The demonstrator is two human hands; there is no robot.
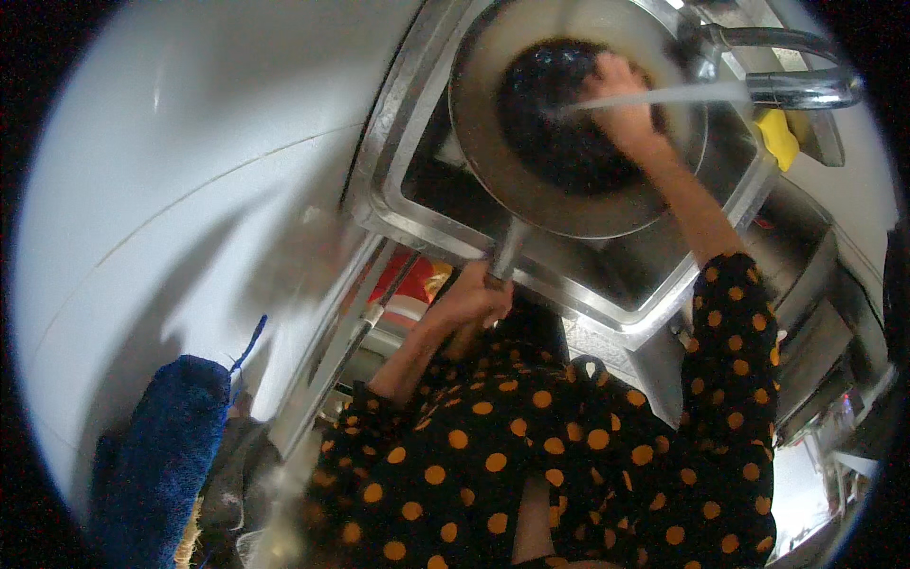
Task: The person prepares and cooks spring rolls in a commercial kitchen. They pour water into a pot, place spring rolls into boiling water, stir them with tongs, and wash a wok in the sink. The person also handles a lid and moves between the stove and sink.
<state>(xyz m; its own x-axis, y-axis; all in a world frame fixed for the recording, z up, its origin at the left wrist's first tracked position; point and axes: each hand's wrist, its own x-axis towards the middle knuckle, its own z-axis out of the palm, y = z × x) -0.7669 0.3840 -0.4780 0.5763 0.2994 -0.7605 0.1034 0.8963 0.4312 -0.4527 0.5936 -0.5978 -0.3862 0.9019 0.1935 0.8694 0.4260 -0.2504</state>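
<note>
A large wok (597, 213) with a dark bottom rests over a stainless steel sink (398, 227). My left hand (480, 293) grips the end of its handle (509, 250) near the sink's front rim. Inside the wok, on its right side, is my blurred right hand (625, 107), fingers pointing at the dark middle. A stream of water (668, 95) runs from the chrome faucet (803, 89) across that hand into the wok. Whether something lies under my right palm is hidden.
A yellow cloth or sponge (778, 139) sits on the sink's right edge below the faucet. White wall tiles (213, 85) rise at the left, where a blue towel (170, 441) hangs. Red packaging (404, 277) shows below the sink's front left corner.
</note>
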